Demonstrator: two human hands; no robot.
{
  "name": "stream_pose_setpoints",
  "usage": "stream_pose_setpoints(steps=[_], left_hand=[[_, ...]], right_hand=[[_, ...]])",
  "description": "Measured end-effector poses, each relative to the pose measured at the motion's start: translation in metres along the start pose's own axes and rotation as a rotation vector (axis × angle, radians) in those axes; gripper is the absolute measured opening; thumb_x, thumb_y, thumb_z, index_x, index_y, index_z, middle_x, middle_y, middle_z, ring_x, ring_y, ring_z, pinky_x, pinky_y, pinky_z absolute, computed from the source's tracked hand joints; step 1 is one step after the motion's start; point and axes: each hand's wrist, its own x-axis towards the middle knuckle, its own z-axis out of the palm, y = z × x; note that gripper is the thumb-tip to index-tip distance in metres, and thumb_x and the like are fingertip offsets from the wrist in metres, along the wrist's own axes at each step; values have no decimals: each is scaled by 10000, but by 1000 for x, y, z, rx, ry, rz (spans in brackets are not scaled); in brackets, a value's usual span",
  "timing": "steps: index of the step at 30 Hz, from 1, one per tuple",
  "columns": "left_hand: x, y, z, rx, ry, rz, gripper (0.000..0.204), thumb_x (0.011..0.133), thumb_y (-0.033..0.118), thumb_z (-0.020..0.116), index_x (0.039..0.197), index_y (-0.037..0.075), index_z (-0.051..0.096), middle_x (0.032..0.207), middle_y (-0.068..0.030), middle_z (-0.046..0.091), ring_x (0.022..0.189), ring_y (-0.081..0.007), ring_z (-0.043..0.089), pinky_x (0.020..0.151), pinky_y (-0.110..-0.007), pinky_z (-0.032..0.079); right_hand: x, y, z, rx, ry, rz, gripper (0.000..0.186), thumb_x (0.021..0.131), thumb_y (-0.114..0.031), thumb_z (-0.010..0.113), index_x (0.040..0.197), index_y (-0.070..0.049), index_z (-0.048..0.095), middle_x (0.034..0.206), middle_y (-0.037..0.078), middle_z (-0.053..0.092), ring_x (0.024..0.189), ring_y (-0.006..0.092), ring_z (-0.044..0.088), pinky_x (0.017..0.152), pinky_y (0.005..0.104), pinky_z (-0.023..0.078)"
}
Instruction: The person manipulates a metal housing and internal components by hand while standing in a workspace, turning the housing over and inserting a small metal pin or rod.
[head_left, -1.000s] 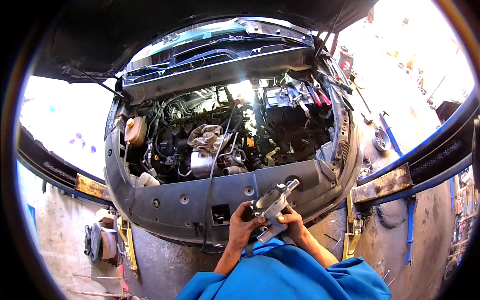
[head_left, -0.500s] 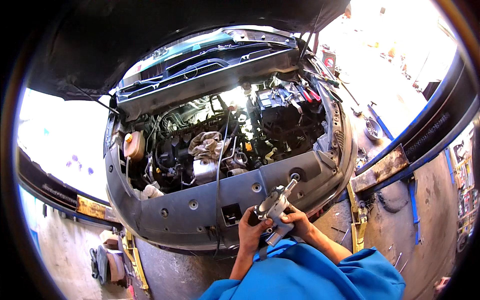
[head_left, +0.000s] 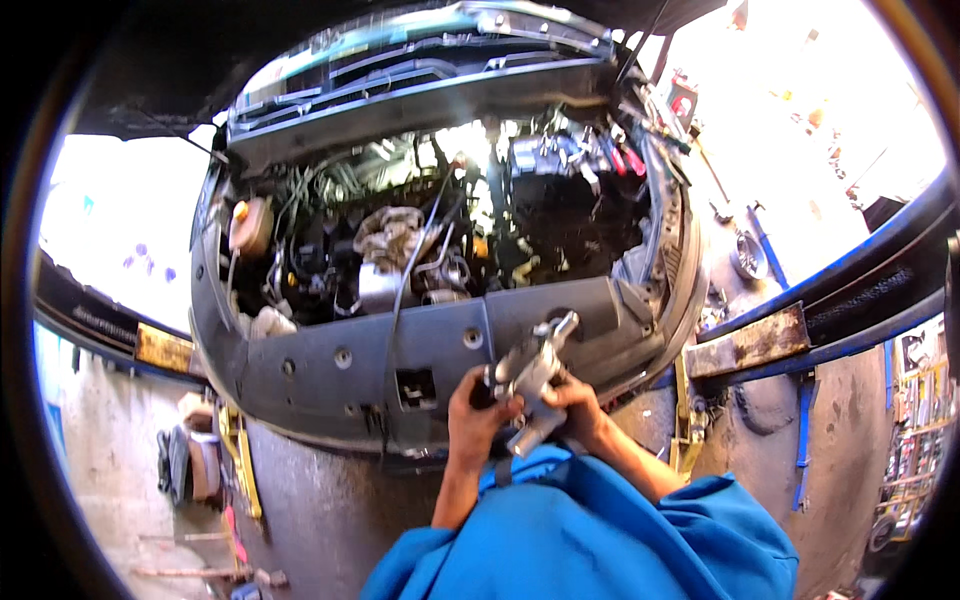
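Between my two hands, in front of the car's front panel (head_left: 270, 370), is a silvery cast-metal housing with pipe stubs (head_left: 537, 376). My left hand (head_left: 476, 412) grips its left side, the thumb pressed on the metal. On the other side, my right hand (head_left: 580, 402) is closed round the right side, its fingers partly hidden. One stub points up and away over the panel, another down toward my blue clothing. Beyond the panel lies the open engine bay, where a crumpled rag (head_left: 388, 236) rests on the engine. A dark cable (head_left: 412, 262) runs across the panel into the bay.
Red-handled pliers (head_left: 632, 160) and other tools lie at the bay's far right. A coolant tank (head_left: 251, 226) with an orange cap sits at the left. Yellow lift arms (head_left: 238, 455) flank the car. A round metal bowl (head_left: 748, 256) stands on the right.
The car has shifted up and slightly left in view. Both hands still hold the housing, which appears tilted a little differently and slightly farther left.
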Motion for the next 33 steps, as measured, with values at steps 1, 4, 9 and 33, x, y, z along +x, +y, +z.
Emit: stream_pose_setpoints(steps=[1,4,9,33], left_hand=[[5,-1,6,-22,-6,9,469,752,146,843,1120,1,591,934,-27,659,848,-99,627,738,-242,523],[18,2,30,-10,18,50,487,768,198,840,1120,-21,584,931,-30,662,839,-95,629,754,-229,511],[28,4,57,60,80,81,458,788,202,822,1112,-21,588,919,-36,665,789,-110,639,718,-232,515],[-79,-48,55,-81,237,192,856,751,239,852,1420,39,357,1245,-62,523,1162,-157,498,1007,-321,424]], right_hand=[[2,-3,-9,46,-31,-25,708,715,-243,728,1333,-33,453,1144,134,607,990,256,616,863,384,513],[14,-19,-34,148,-150,-66,700,751,-190,689,1378,-53,410,1202,138,576,997,263,613,876,399,516],[16,-34,-51,209,-160,-31,711,764,-190,683,1396,-55,388,1222,147,561,1024,271,602,883,413,516],[9,-14,-30,-231,-420,258,583,755,-231,734,1248,4,531,1091,127,662,983,227,643,896,342,499]])
